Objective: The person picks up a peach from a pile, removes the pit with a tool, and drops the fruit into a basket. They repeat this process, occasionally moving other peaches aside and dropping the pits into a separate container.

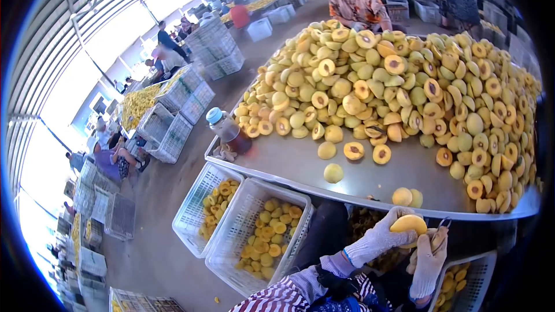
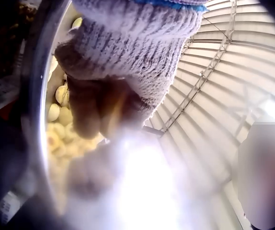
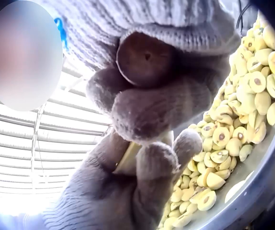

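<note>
My gloved left hand (image 1: 377,241) holds a yellow peach half (image 1: 409,223) by its edge, just over the near rim of the metal table (image 1: 277,164). Close beside it, my gloved right hand (image 1: 429,261) grips a pitting tool; its thin curved metal tip (image 1: 446,222) points up by the fruit. In the right wrist view, the round butt of the tool's handle (image 3: 144,58) shows inside the curled fingers (image 3: 151,108). There the left hand (image 3: 108,191) pinches the fruit below it. Glare and blur hide most of the left hand's work in the left wrist view.
A large heap of peach halves (image 1: 358,84) covers the table's far side. A lidded jar of dark liquid (image 1: 230,130) stands at its left corner. White crates (image 1: 222,251) of fruit stand at left, another crate (image 1: 484,280) at lower right. A person (image 1: 361,3) sits opposite.
</note>
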Demonstrator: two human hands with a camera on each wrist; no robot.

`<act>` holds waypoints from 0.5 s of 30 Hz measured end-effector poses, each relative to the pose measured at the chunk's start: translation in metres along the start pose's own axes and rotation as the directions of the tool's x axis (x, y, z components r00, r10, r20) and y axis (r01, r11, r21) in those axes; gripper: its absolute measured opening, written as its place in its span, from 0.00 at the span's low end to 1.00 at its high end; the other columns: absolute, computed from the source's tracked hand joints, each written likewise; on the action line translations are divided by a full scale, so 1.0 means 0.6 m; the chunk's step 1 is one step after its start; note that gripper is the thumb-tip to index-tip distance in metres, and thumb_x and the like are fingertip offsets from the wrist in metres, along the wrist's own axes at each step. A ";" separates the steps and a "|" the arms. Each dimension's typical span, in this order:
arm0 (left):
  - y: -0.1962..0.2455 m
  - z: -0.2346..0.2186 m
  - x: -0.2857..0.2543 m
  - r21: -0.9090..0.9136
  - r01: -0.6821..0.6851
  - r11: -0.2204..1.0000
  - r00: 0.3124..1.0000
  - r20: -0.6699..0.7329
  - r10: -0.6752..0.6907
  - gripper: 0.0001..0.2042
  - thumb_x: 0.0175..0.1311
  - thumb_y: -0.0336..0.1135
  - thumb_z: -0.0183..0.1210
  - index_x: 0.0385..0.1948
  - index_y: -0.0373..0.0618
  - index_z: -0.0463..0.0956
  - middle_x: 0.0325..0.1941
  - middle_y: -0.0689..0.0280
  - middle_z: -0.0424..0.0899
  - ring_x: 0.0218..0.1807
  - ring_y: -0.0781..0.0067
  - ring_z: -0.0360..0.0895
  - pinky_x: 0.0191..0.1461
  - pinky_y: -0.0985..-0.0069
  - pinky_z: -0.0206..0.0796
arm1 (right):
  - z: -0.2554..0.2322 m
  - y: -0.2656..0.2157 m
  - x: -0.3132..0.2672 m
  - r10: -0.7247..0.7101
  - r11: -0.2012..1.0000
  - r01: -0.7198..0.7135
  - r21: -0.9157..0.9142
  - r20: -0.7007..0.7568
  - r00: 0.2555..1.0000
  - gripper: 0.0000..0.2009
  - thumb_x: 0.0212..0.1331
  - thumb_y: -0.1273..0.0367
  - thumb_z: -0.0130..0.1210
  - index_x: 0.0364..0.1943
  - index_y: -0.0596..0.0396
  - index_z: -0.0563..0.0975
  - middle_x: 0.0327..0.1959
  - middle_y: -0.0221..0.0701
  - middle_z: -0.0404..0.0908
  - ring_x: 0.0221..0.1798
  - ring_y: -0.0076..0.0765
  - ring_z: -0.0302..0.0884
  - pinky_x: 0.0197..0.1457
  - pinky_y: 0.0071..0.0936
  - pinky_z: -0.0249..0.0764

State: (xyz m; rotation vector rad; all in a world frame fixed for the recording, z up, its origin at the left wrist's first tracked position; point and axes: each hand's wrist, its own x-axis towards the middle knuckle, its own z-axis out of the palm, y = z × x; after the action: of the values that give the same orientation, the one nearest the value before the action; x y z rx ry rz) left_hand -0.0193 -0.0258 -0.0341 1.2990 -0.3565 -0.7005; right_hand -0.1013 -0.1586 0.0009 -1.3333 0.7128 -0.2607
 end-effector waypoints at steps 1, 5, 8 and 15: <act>0.006 0.002 -0.001 0.067 -0.021 0.998 0.999 -0.026 0.023 0.24 0.64 0.37 0.65 0.59 0.44 0.67 0.60 0.67 0.76 0.62 0.77 0.70 0.66 0.74 0.63 | 0.008 0.006 -0.006 -0.009 1.000 0.009 -0.015 -0.027 1.000 0.05 0.67 0.73 0.52 0.38 0.51 0.67 0.16 0.22 0.66 0.08 0.15 0.59 0.09 0.15 0.55; -0.001 0.026 -0.013 0.261 -0.137 0.956 0.982 -0.088 0.165 0.23 0.67 0.38 0.62 0.61 0.48 0.65 0.59 0.65 0.76 0.61 0.70 0.75 0.65 0.72 0.65 | -0.003 0.042 0.011 -0.032 0.999 0.033 0.010 -0.075 0.997 0.06 0.68 0.72 0.52 0.44 0.50 0.68 0.17 0.21 0.66 0.08 0.15 0.58 0.10 0.15 0.55; 0.017 0.034 -0.022 0.358 -0.144 0.923 0.975 -0.110 0.195 0.25 0.68 0.40 0.61 0.64 0.51 0.65 0.60 0.63 0.76 0.62 0.66 0.76 0.64 0.73 0.66 | -0.005 0.031 0.013 0.001 0.999 0.001 0.043 -0.042 0.999 0.09 0.68 0.71 0.54 0.49 0.52 0.69 0.19 0.23 0.68 0.10 0.16 0.60 0.12 0.15 0.57; 0.022 0.042 -0.041 0.587 -0.332 0.738 0.830 -0.190 0.525 0.24 0.63 0.34 0.64 0.60 0.41 0.69 0.55 0.56 0.81 0.51 0.63 0.83 0.56 0.73 0.74 | -0.011 0.026 0.003 -0.012 1.000 0.009 0.028 0.133 0.991 0.10 0.64 0.74 0.54 0.48 0.58 0.73 0.32 0.27 0.77 0.30 0.18 0.74 0.30 0.18 0.72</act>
State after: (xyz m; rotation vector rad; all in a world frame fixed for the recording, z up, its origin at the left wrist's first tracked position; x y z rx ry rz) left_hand -0.0492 -0.0276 -0.0115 1.7523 -0.5718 0.0605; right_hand -0.1075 -0.1608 -0.0151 -1.3161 0.5886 -0.1873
